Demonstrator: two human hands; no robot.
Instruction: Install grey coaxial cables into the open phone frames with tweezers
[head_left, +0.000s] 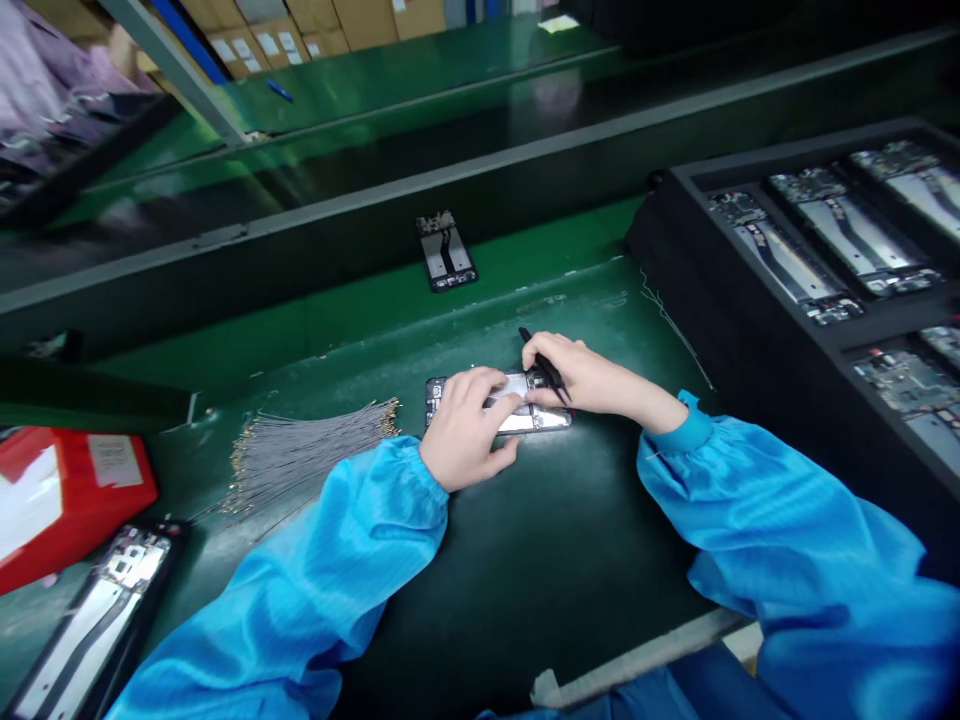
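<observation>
Here, coverless silvery phone (526, 419), left grip (466, 424) loose atop, right grip (583, 376) snug round tweezers (550, 374)

left hand (471, 422) spreads palm-down, right hand (571, 374) curls in a grip.

The green worktop (495, 580) carries a middle opened phone (523, 418), a rear phone (446, 255), thin bundled cables (311, 450), a red bin (84, 492)

Electronics workshop, green workbench (540, 550), opened phones (525, 420)
</observation>
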